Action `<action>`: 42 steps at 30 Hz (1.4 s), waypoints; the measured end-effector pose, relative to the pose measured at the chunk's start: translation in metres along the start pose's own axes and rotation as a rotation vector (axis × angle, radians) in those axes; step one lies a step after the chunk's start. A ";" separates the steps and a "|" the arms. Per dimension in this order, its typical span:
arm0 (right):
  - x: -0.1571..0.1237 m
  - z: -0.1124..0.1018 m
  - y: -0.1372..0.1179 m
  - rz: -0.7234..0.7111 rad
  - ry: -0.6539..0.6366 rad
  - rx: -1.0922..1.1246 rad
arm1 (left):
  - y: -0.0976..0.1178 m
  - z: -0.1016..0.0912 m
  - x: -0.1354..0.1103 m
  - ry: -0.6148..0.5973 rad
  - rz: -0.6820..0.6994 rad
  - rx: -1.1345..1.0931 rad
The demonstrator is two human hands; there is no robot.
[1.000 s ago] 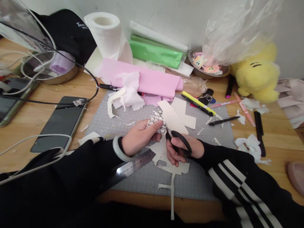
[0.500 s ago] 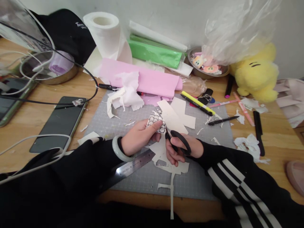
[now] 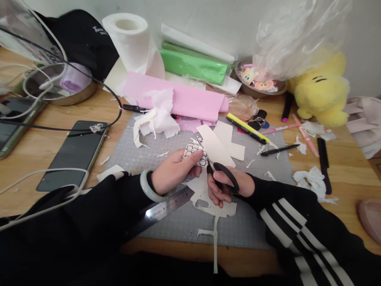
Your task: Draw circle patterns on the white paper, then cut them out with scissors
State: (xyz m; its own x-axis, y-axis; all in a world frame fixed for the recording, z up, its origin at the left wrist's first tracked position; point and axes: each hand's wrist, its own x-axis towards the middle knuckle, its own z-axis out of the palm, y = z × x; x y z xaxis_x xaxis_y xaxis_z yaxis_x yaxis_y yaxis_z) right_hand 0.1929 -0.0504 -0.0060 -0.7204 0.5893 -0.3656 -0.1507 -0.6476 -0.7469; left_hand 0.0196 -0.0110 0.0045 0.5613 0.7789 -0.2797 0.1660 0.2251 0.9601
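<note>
My left hand (image 3: 175, 172) pinches a small white paper piece with a black scale pattern (image 3: 195, 153) between thumb and fingers above the grey cutting mat (image 3: 149, 157). My right hand (image 3: 228, 186) is closed through the handles of black scissors (image 3: 222, 176). Their blades point up and left into the patterned paper's right edge. Under both hands lie white paper offcuts (image 3: 208, 200), and a steel ruler (image 3: 168, 206) runs beneath my left wrist.
A phone (image 3: 74, 155) and cables lie at left. Behind the mat sit a tissue roll (image 3: 131, 37), pink (image 3: 181, 99) and green (image 3: 193, 67) paper rolls, pens (image 3: 248, 129), a metal bowl (image 3: 258, 85), a yellow plush toy (image 3: 323, 93) and a black comb (image 3: 324, 163).
</note>
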 end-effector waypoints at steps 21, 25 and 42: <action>0.002 0.005 -0.002 0.023 0.065 -0.020 | 0.001 0.000 0.000 -0.017 -0.012 0.031; 0.001 0.005 -0.003 0.020 0.045 -0.030 | 0.002 0.000 0.000 -0.014 -0.002 0.038; -0.002 0.000 -0.001 0.008 0.004 -0.045 | 0.001 -0.001 0.000 -0.011 0.005 0.038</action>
State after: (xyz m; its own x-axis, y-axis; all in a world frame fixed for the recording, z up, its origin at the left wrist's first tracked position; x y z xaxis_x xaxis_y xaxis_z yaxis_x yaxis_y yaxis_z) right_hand 0.1944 -0.0506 -0.0043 -0.7188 0.5863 -0.3736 -0.1148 -0.6301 -0.7680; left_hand 0.0189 -0.0103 0.0060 0.5711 0.7735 -0.2750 0.1936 0.1986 0.9608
